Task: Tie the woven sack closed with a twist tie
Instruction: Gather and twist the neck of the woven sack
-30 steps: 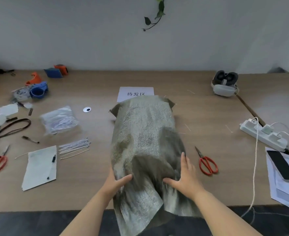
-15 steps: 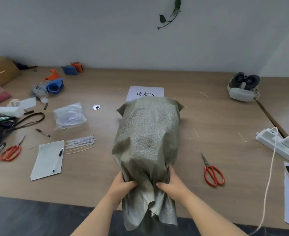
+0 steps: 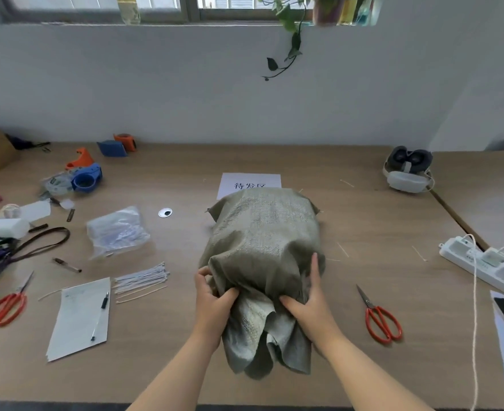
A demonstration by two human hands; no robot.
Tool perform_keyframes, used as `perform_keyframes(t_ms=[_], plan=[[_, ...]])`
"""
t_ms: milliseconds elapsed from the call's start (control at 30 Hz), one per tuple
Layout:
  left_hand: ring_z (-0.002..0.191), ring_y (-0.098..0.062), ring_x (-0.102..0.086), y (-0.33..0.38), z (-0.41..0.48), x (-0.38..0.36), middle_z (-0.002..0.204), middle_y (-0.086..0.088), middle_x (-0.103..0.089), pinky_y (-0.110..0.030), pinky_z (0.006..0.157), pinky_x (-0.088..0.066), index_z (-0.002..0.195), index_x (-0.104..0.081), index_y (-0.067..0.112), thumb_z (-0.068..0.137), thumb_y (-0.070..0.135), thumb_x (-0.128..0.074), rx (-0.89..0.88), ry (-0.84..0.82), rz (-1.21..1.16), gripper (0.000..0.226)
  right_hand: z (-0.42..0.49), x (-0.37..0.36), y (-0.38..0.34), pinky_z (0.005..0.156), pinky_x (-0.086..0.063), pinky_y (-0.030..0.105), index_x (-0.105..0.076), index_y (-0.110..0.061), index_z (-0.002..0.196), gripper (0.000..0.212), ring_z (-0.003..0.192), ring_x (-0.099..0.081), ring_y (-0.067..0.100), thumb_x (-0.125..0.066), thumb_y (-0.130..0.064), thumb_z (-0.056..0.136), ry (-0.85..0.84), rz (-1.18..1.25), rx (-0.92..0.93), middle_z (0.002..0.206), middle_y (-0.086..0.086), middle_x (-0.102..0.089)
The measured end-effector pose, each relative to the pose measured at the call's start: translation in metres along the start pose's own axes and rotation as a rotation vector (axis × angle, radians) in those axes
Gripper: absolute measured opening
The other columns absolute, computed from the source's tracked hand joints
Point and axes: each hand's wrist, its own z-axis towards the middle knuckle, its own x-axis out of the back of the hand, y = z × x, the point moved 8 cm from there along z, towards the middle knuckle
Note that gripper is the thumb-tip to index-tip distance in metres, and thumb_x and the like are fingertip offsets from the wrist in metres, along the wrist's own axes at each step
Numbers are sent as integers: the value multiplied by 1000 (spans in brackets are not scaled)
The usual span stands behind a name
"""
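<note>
A filled grey-green woven sack (image 3: pixel 264 232) lies in the middle of the wooden table, its open mouth toward me and hanging near the front edge. My left hand (image 3: pixel 213 304) grips the fabric at the left side of the sack's neck. My right hand (image 3: pixel 310 304) presses and gathers the fabric on the right side, fingers reaching up along the sack. Between my hands the loose mouth bunches into folds. A bundle of white twist ties (image 3: pixel 142 277) lies on the table to the left of the sack, untouched.
Red scissors (image 3: pixel 379 318) lie right of the sack, another pair (image 3: pixel 6 304) at far left. A paper sheet with a pen (image 3: pixel 81 315), a plastic bag (image 3: pixel 117 229), tape dispensers (image 3: pixel 84 176), a headset (image 3: pixel 408 173), a power strip (image 3: pixel 482 262) and a printed label (image 3: pixel 249 182) surround it.
Both hands have slid inward and gathered the sack's mouth into a narrower neck. The view has tilted up and shifted, showing more of the wall and window.
</note>
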Motion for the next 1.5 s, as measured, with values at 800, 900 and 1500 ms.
perform_keyframes(t_ms=[800,900,1500], plan=[[107,-28,-71,244,44,-55,128,-19,-70,-37,95,-58,128,-67,7,71,-27,-63,-286,-484,-13,67,70,4,-250,98,-47,53,-66,0,121,65,100,-62,37,-40,7,62,-141,278,249,113,32,-66],[94,-27,-72,267,44,-56,111,-19,-74,-36,89,-58,112,-73,-1,80,-12,-75,-406,-413,158,34,70,3,-265,93,-54,47,-56,-3,135,66,107,-64,38,-40,22,77,-289,191,258,120,27,-66],[68,-24,-66,281,64,-28,74,2,-75,-33,64,-56,80,-67,23,87,20,-63,-397,-131,720,9,72,9,-260,94,-57,50,-60,-8,123,48,105,-72,30,-75,5,80,-272,-251,210,111,17,-74]])
